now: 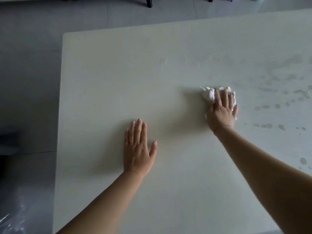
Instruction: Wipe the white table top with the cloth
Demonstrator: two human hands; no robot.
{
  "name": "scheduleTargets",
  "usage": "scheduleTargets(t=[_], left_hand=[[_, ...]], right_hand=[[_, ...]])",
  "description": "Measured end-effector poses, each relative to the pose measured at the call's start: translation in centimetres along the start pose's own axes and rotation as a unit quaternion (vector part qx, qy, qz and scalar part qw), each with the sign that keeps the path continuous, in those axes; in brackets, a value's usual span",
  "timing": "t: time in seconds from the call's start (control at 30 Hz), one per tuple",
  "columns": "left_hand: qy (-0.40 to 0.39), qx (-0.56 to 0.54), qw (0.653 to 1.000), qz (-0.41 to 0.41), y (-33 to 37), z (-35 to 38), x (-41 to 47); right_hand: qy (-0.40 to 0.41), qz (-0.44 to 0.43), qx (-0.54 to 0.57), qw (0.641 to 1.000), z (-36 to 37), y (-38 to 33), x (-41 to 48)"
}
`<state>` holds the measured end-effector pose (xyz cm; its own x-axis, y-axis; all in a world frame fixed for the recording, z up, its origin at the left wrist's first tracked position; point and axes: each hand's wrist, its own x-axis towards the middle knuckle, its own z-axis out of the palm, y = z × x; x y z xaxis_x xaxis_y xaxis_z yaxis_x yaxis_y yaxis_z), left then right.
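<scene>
The white table top [118,81] fills most of the view. A small crumpled white cloth [208,94] lies on it right of centre. My right hand [222,110] presses flat on the cloth with straight fingers and covers most of it. My left hand [137,149] rests flat on the bare table nearer to me, fingers straight and together, thumb spread, holding nothing. Wet streaks and droplets [276,92] mark the table to the right of the cloth.
The table's left edge [60,115] and far edge border a grey tiled floor [28,73]. Dark furniture legs [148,1] stand on the floor beyond the far edge. A shiny plastic sheet [13,215] shows at the lower left.
</scene>
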<state>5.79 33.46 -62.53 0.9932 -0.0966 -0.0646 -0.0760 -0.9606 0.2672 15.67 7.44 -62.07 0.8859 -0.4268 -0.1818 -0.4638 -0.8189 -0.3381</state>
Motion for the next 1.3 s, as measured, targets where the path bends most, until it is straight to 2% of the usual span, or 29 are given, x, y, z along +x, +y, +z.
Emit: scheduleTargets(t=[0.07, 0.1, 0.17, 0.23, 0.3, 0.37, 0.47, 0.53, 0.6, 0.63, 0.7, 0.77, 0.83, 0.9, 1.0, 1.07, 1.1, 1.13, 1.17, 1.23, 1.3], left_hand=[[0.014, -0.006, 1.0, -0.005, 0.1, -0.2, 1.1], [0.02, -0.009, 1.0, -0.009, 0.2, -0.4, 1.8], [0.033, -0.016, 0.999, -0.019, 0.3, -0.7, 3.6], [0.051, -0.012, 0.998, -0.027, 0.1, -0.8, 5.5], [0.048, 0.002, 0.999, -0.017, -0.4, -0.8, 7.3], [0.039, 0.017, 0.999, -0.003, -0.9, -0.6, 8.9], [0.028, 0.016, 0.999, -0.018, -0.9, 0.0, 10.3], [0.028, 0.025, 0.999, -0.027, -0.8, 0.3, 10.5], [0.032, 0.034, 0.999, -0.022, -1.0, 0.6, 10.4], [0.034, 0.033, 0.999, -0.019, -1.0, 0.6, 10.4], [0.04, 0.032, 0.999, -0.019, -0.9, 0.5, 10.4], [0.046, 0.035, 0.998, -0.022, -0.8, 0.3, 10.4], [0.039, 0.032, 0.999, -0.015, -0.8, 0.3, 10.4], [0.029, 0.032, 0.999, -0.016, -1.0, 0.4, 10.4], [0.024, 0.038, 0.999, -0.023, -1.0, 0.3, 10.4], [0.02, 0.041, 0.999, -0.03, -0.7, 0.3, 10.5], [0.018, 0.042, 0.998, -0.033, -0.7, 0.2, 10.5], [0.016, 0.042, 0.998, -0.035, -0.6, 0.2, 10.5], [0.016, 0.041, 0.998, -0.036, -0.6, 0.1, 10.5], [0.012, 0.046, 0.998, -0.034, -0.5, 0.0, 10.6], [0.012, 0.051, 0.998, -0.034, -0.5, 0.0, 10.6]], right_hand=[[0.007, 0.018, 0.012, 1.0, 1.4, -3.3, -1.3], [0.0, -0.028, 0.016, 0.999, 2.5, -5.3, -2.6], [-0.052, -0.204, -0.003, 0.978, 4.7, -8.7, -5.5], [-0.116, -0.361, -0.043, 0.924, 5.4, -9.6, -6.9], [-0.124, -0.414, -0.054, 0.9, 4.4, -8.0, -4.3], [-0.094, -0.361, -0.046, 0.927, 3.0, -5.7, -0.8], [-0.023, -0.164, -0.017, 0.986, 0.9, -2.6, 3.5], [0.013, -0.05, 0.005, 0.999, 1.0, -3.1, 4.3], [0.024, -0.016, 0.009, 1.0, 2.3, -5.9, 3.3], [0.021, -0.047, 0.007, 0.999, 3.4, -7.6, 2.2], [-0.016, -0.184, -0.006, 0.983, 5.5, -10.8, -0.6], [-0.078, -0.313, -0.027, 0.946, 6.2, -12.3, -2.0], [-0.106, -0.392, -0.037, 0.913, 5.3, -11.5, 0.2], [-0.102, -0.383, -0.038, 0.917, 3.8, -9.5, 3.6], [-0.036, -0.197, -0.008, 0.98, 1.5, -6.5, 8.3], [-0.005, -0.068, 0.012, 0.998, 1.2, -7.0, 9.3], [0.0, -0.035, 0.012, 0.999, 1.7, -8.2, 8.9], [0.001, -0.034, 0.008, 0.999, 2.4, -9.9, 8.0], [-0.003, -0.069, 0.007, 0.998, 3.4, -11.7, 6.8], [-0.039, -0.203, 0.004, 0.978, 5.6, -15.1, 3.6], [-0.094, -0.325, -0.02, 0.941, 6.6, -16.6, 1.7]])
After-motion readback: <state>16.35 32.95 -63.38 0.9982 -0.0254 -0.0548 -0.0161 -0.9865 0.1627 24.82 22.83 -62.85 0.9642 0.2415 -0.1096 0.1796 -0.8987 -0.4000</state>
